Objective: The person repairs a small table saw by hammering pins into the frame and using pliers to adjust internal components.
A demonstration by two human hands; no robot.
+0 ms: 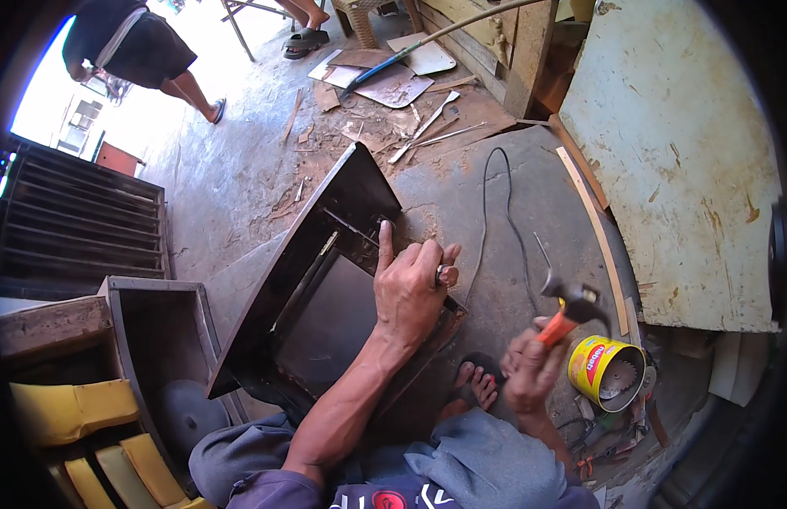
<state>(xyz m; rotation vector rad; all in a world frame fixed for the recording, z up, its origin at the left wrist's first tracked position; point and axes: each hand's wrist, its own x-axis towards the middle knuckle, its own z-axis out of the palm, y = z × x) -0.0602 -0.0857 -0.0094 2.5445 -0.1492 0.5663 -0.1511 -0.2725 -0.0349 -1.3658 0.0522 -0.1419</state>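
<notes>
A dark wooden cabinet piece (325, 327) with a recessed panel stands tilted in front of my lap. My left hand (410, 293) is over its right side, with the index finger stretched out against the inner frame. The other fingers of that hand are curled in, and a small dark piece shows between them; I cannot make out what it is. My right hand (529, 365) grips a claw hammer (560, 327) by its orange handle, raised off to the right of the cabinet piece. The hammer's dark head points up and right, slightly blurred.
A yellow tin (599, 371) holding a toothed saw blade stands beside the hammer. A black cable (487, 195) loops over the floor. Wood scraps (410, 127) lie ahead, a pale board (673, 170) leans at right, and wooden frames (160, 310) stand at left. Another person (139, 42) is far left.
</notes>
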